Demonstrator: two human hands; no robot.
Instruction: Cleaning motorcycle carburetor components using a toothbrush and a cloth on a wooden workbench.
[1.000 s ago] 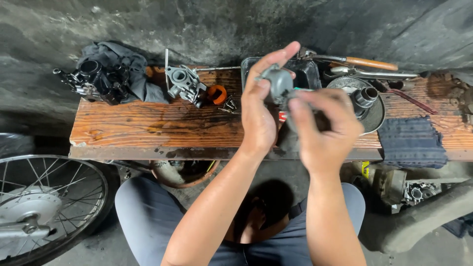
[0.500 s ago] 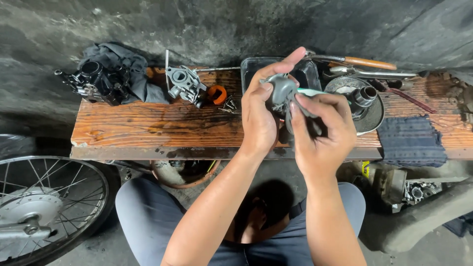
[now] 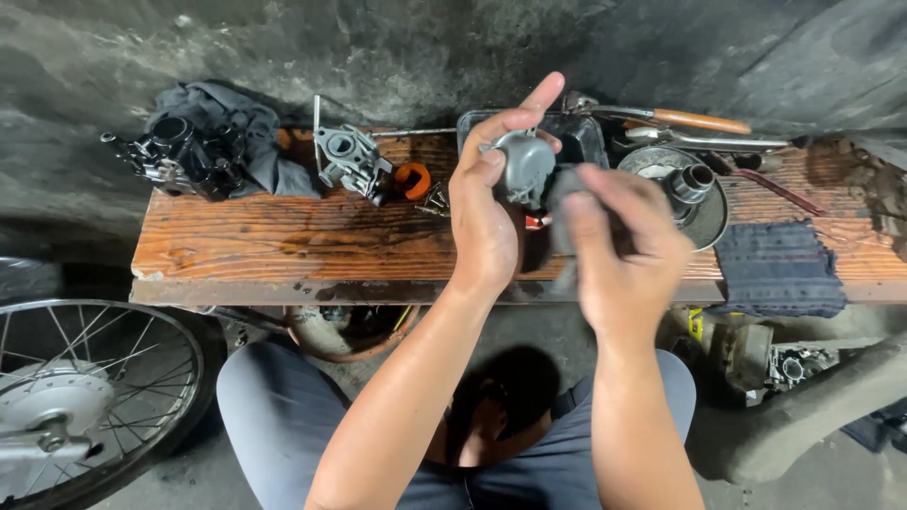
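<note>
Against the wall: a rough, stained concrete face runs behind a worn wooden bench (image 3: 312, 241) with orange, scuffed grain.
Floor: dark concrete; a spoked wheel (image 3: 80, 397) stands at the left, and grey metal housings (image 3: 775, 364) lie low on the right under the bench edge.
Seated person: grey-trousered knees show below the bench, both bare forearms raised over it.
Left hand (image 3: 487, 212): closed around a small grey metal part (image 3: 524, 165), thumb on its near side, forefinger stretched upward past it.
Grey metal part: held above the bench's middle, clear of the board, in front of the dark tray.
Right hand (image 3: 628, 250): blurred, fingers curled on a dark piece (image 3: 567, 189) pressed against the right side of the grey part; what the piece is, I cannot tell.
Dark tray (image 3: 586, 137): rectangular, at the back of the bench behind the hands; contents hidden.
Round metal dish (image 3: 709, 212): just right of the hands, holding a short metal cylinder (image 3: 694, 179).
Left end: a black engine part (image 3: 179, 156) rests on a grey rag (image 3: 236, 127).
Centre left: a silver carburettor body (image 3: 350, 161) with an orange ring (image 3: 413, 179) beside it.
Rear right: a wooden-handled tool (image 3: 680, 118) lies along the back.
Right end: a folded dark blue cloth (image 3: 779, 269) lies flat on the board.
</note>
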